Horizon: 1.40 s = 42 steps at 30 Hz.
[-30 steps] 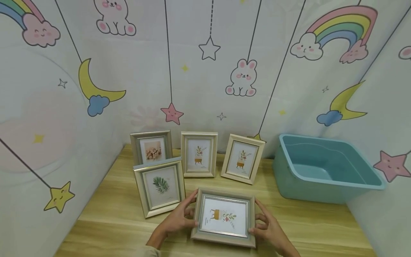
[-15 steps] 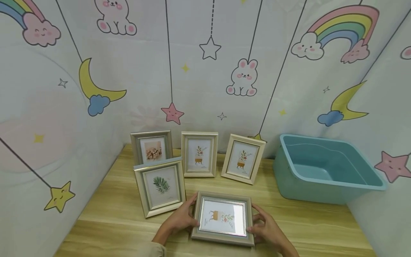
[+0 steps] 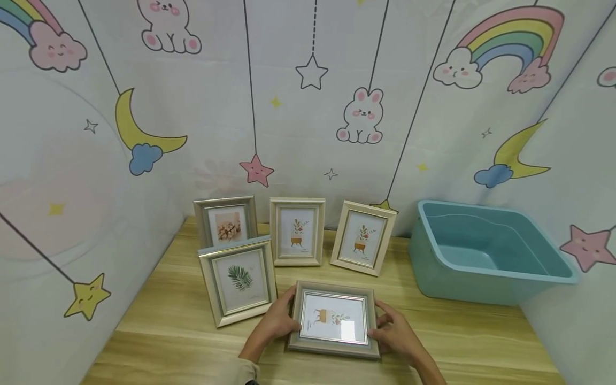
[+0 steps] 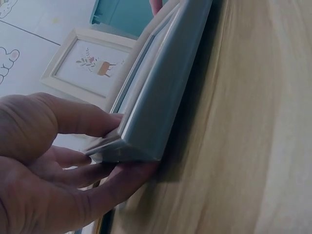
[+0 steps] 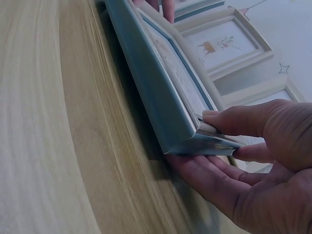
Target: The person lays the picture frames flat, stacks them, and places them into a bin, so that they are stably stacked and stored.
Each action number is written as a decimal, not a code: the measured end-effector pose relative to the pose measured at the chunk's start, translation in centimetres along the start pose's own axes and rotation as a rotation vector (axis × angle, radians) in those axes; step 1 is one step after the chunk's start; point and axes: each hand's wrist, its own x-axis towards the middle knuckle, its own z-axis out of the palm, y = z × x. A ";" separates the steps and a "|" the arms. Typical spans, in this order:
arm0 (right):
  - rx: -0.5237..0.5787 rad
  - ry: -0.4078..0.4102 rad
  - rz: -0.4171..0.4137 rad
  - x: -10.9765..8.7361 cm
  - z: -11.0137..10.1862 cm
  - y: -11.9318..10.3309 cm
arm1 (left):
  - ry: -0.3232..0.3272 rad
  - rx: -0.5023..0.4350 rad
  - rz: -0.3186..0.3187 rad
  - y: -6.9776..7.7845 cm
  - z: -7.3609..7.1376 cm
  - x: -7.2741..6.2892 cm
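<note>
Gripping the picture frame [image 3: 332, 315] between curled fingers of left hand [image 3: 275, 322] and right hand [image 3: 395, 331], we judge four standing frames [image 3: 297, 232] beyond the fingers done, this face-up one remaining.

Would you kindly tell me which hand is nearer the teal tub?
Right. The right hand is front-left of the tub; the left hand is farther left, across the held frame.
</note>
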 end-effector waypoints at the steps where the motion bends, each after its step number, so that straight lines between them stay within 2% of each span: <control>1: -0.016 0.019 -0.001 0.1 0.1 0.0 | 0.010 0.016 0.002 0.1 0.0 -0.1; 5: -0.107 0.097 -0.004 0.1 0.7 -0.4 | 0.047 0.096 -0.001 0.3 0.1 -0.5; 9: -0.206 0.153 0.004 0.2 1.2 -0.8 | 0.090 0.164 -0.033 0.5 0.2 -0.7; 16: -0.343 0.247 0.007 0.1 1.6 -1.8 | 0.181 0.244 -0.060 0.7 0.9 -1.1; 21: -0.360 0.263 -0.038 0.3 1.6 -1.3 | 0.248 0.273 -0.070 0.8 1.3 -1.4; 22: -0.365 0.252 -0.071 0.3 1.6 -1.1 | 0.259 0.279 -0.065 0.8 1.3 -1.5; 25: -0.336 0.247 -0.097 0.3 1.6 -0.8 | 0.280 0.287 -0.043 0.5 1.4 -1.6; 31: -0.322 0.266 -0.022 0.3 1.9 -1.3 | 0.293 0.281 0.006 0.0 1.6 -2.0; 33: -0.346 0.286 -0.019 0.4 1.9 -1.5 | 0.305 0.237 0.019 -0.1 1.5 -2.4; 36: -0.360 0.329 -0.063 0.8 1.7 -1.7 | 0.366 0.103 0.027 -0.1 1.3 -3.3; 38: -0.340 0.355 -0.096 1.1 1.6 -2.0 | 0.437 -0.015 0.028 0.0 1.1 -3.8; 40: -0.310 0.361 -0.115 1.6 1.5 -2.5 | 0.536 -0.119 0.027 0.0 0.7 -4.3; 42: -0.268 0.352 -0.130 2.0 1.5 -3.2 | 0.637 -0.189 0.034 0.0 0.1 -4.7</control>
